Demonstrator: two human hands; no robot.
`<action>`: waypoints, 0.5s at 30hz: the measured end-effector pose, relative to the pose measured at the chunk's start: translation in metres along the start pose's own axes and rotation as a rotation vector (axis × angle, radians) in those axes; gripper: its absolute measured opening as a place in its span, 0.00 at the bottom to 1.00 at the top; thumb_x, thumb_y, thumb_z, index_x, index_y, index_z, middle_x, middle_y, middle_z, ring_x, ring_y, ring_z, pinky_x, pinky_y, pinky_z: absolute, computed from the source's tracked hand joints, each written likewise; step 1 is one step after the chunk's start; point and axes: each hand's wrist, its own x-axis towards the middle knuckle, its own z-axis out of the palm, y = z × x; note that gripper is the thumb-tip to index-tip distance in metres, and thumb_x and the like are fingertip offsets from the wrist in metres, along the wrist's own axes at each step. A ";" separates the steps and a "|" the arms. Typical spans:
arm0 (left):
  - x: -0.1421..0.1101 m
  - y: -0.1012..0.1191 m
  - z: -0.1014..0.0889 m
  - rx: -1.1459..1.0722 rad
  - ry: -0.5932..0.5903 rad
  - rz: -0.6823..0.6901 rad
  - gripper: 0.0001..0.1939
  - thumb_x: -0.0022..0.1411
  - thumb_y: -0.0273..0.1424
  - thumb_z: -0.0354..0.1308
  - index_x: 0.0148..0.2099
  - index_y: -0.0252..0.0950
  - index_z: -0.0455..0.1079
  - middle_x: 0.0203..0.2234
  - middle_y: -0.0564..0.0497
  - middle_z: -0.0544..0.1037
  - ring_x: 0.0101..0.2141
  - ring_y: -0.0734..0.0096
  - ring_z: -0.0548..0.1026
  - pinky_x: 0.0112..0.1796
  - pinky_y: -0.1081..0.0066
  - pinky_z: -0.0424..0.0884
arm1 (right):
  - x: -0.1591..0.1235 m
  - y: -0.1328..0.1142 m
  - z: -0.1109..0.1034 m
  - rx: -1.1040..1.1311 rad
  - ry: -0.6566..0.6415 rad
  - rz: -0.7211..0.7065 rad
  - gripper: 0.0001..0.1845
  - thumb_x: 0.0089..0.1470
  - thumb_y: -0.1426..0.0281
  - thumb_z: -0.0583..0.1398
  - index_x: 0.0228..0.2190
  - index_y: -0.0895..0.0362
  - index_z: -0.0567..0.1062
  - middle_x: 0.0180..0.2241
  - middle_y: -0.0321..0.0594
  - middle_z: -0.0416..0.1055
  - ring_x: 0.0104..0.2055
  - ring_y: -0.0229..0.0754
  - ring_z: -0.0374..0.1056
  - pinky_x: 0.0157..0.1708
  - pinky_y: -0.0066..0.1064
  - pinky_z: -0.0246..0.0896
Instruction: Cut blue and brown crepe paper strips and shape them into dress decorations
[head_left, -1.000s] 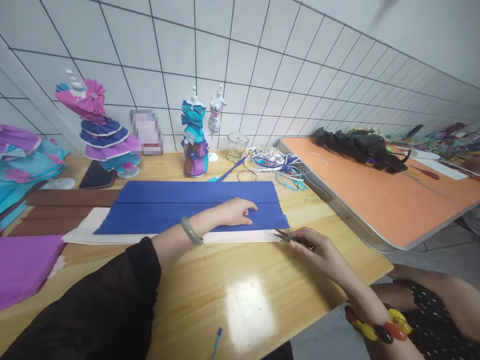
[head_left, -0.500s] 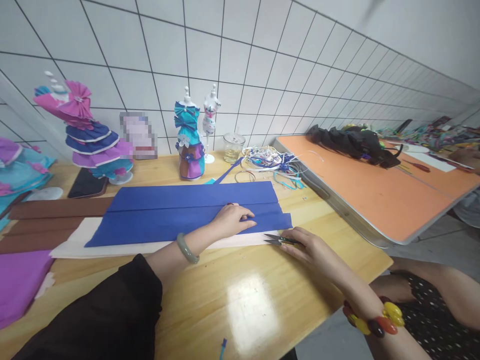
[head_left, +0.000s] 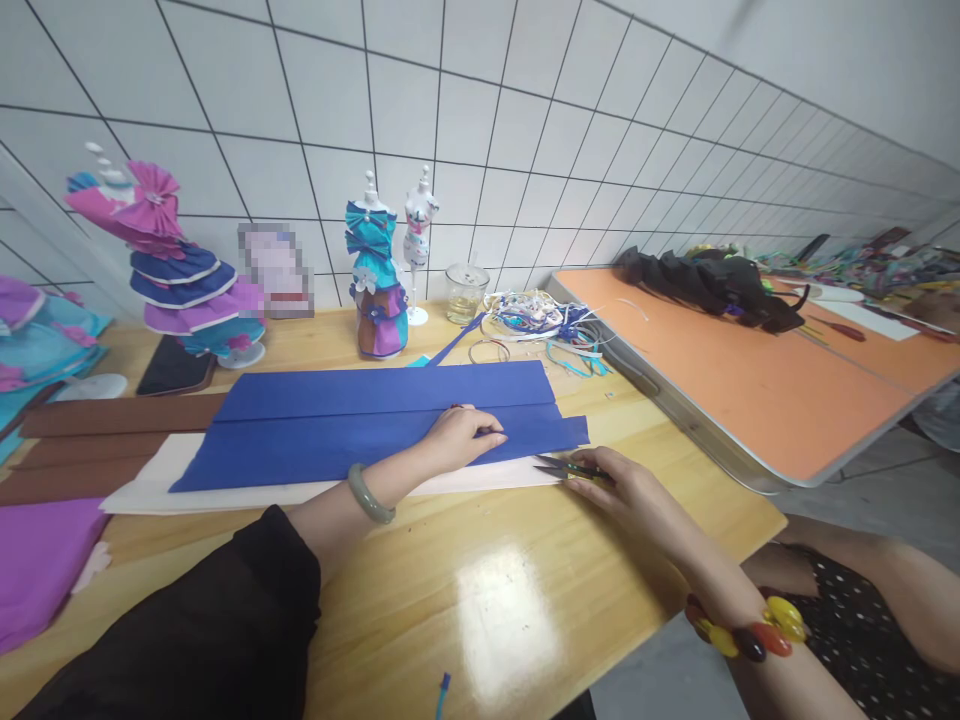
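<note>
1. Across the bench [head_left: 390, 600], in the head view, a blue sheet [head_left: 300, 440] lies over a pale sheet [head_left: 510, 474], whose front edge shows beneath it. The left hand [head_left: 454, 440] rests on the blue sheet near its right end, fingers curled; whether they pinch a fold, I cannot tell. The right hand [head_left: 637, 500] has its fingers closed around dark snips [head_left: 553, 468].
2. At the blue sheet's front right corner, a narrow flap [head_left: 576, 431] juts past the rest of that end. The snips' blades stand parted over the pale sheet, just in front of the flap, so the blue edge seems within easy reach but not between them.
3. Both sheets look thin, matte and flexible; the blue one has a long straight crease or layer edge. Brown pieces [head_left: 112, 415] and a smooth purple piece [head_left: 45, 560] lie to the left. Beyond are a ruffled turquoise dress [head_left: 375, 262], a clear glass [head_left: 466, 295] and tangled scraps [head_left: 532, 315], against the glossy wood grain.
</note>
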 end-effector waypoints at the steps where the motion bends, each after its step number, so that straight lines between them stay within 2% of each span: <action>1: 0.000 0.001 0.000 -0.007 0.000 -0.001 0.12 0.57 0.38 0.52 0.36 0.38 0.73 0.28 0.53 0.76 0.32 0.73 0.70 0.35 0.74 0.62 | 0.001 0.001 0.000 -0.001 0.004 0.009 0.17 0.54 0.57 0.53 0.41 0.53 0.70 0.39 0.44 0.71 0.40 0.47 0.68 0.38 0.39 0.64; 6: -0.001 0.002 -0.001 -0.013 -0.017 -0.019 0.12 0.57 0.37 0.52 0.37 0.39 0.73 0.28 0.53 0.76 0.32 0.73 0.70 0.36 0.74 0.62 | 0.005 0.005 -0.001 -0.022 0.003 -0.018 0.16 0.54 0.57 0.54 0.40 0.53 0.71 0.37 0.43 0.71 0.37 0.46 0.68 0.36 0.37 0.65; 12: -0.001 -0.002 0.001 0.004 -0.002 0.000 0.12 0.58 0.38 0.52 0.37 0.39 0.73 0.31 0.54 0.76 0.34 0.73 0.70 0.39 0.73 0.61 | 0.018 0.007 0.006 0.000 0.016 -0.172 0.15 0.54 0.59 0.54 0.42 0.50 0.71 0.45 0.42 0.67 0.45 0.46 0.66 0.44 0.37 0.62; 15: -0.001 -0.003 0.001 -0.002 -0.001 0.015 0.11 0.58 0.38 0.51 0.37 0.40 0.72 0.31 0.55 0.76 0.34 0.73 0.69 0.39 0.73 0.61 | 0.025 0.011 0.012 0.024 0.018 -0.207 0.16 0.54 0.59 0.54 0.41 0.50 0.72 0.43 0.43 0.67 0.45 0.47 0.66 0.45 0.39 0.62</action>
